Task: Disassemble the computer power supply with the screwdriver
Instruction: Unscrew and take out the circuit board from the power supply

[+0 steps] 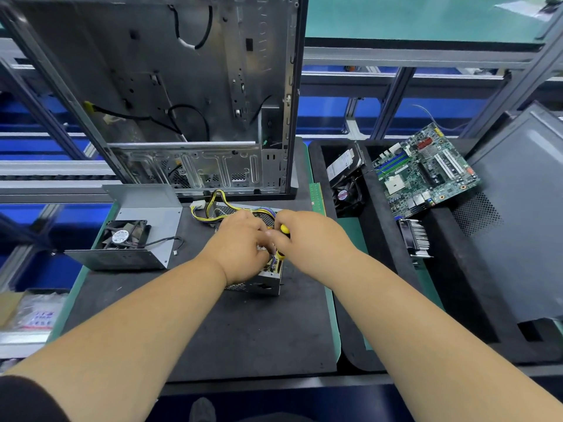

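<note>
screwdriver [284, 236] — right hand [300, 236] — power supply [262, 278]

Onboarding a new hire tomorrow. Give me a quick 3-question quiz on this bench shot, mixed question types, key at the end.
1. True or false: the power supply still has its cover on.
2. Which hand holds the screwdriver? A) left B) right C) neither
3. Fill in: the removed cover, left of the hands, has a ___ mounted in it.

Key
1. False: the cover lies apart on the black mat.
2. B: the right hand grips the yellow handle; the left hand is at the wires.
3. Fan.
</note>
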`<control>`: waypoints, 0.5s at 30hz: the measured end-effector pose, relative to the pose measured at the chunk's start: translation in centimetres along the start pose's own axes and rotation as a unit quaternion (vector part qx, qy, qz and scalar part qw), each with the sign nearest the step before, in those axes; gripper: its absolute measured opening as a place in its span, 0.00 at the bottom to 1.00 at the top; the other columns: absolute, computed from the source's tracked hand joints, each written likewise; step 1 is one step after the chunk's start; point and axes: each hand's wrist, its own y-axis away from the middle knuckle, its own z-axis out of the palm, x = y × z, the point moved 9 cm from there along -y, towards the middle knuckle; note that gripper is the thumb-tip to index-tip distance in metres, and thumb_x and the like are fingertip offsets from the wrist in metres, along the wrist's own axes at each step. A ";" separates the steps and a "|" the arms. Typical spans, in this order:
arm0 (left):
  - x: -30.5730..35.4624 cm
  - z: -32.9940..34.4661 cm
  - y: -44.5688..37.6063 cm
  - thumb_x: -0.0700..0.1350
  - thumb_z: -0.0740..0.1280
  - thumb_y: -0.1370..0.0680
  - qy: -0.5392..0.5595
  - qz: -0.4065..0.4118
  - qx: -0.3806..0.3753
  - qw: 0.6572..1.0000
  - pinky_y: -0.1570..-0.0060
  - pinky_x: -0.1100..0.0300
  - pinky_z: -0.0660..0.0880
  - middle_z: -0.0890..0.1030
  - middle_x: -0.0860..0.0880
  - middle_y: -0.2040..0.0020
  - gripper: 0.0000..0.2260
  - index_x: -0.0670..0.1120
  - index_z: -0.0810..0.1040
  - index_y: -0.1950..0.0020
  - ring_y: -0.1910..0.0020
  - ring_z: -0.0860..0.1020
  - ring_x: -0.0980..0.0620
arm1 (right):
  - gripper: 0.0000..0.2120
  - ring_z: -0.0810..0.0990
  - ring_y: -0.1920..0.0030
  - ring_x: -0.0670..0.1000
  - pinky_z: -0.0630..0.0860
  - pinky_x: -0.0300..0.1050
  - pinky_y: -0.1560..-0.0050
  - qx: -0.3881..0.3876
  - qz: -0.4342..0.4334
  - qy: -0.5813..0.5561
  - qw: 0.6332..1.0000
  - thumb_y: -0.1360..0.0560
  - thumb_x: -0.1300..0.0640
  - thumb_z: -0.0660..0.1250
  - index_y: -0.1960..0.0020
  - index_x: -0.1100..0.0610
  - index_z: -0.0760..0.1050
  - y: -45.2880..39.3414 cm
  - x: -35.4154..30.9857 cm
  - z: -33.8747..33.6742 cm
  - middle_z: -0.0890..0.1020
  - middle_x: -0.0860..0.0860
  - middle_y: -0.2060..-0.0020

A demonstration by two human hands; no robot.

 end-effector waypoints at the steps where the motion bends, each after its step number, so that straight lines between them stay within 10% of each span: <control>1: -0.1 0.1 -0.1 0.47 0.59 0.32 -0.015 0.002 -0.006 1.000 0.46 0.55 0.62 0.79 0.57 0.57 0.15 0.50 0.85 0.58 0.50 0.69 0.47 | 0.09 0.74 0.56 0.55 0.65 0.47 0.62 0.001 0.000 -0.022 1.000 0.20 0.46 0.60 0.53 0.50 0.68 0.0 -0.1 0.0 0.75 0.48 0.60; 10: -0.6 0.3 -0.2 0.43 0.68 0.29 -0.022 -0.008 0.009 1.000 0.45 0.57 0.60 0.76 0.57 0.58 0.07 0.48 0.85 0.56 0.48 0.67 0.50 | 0.14 0.76 0.55 0.55 0.67 0.47 0.63 0.022 0.011 0.016 1.000 0.22 0.42 0.59 0.51 0.52 0.71 0.6 0.2 -0.1 0.77 0.49 0.57; 15: -0.4 0.7 -0.1 0.48 0.57 0.31 -0.031 -0.002 -0.025 0.999 0.44 0.56 0.61 0.78 0.57 0.55 0.18 0.53 0.86 0.54 0.46 0.68 0.49 | 0.16 0.74 0.58 0.56 0.64 0.47 0.65 0.002 0.035 0.040 0.999 0.19 0.40 0.55 0.49 0.52 0.71 0.2 0.8 0.1 0.76 0.49 0.61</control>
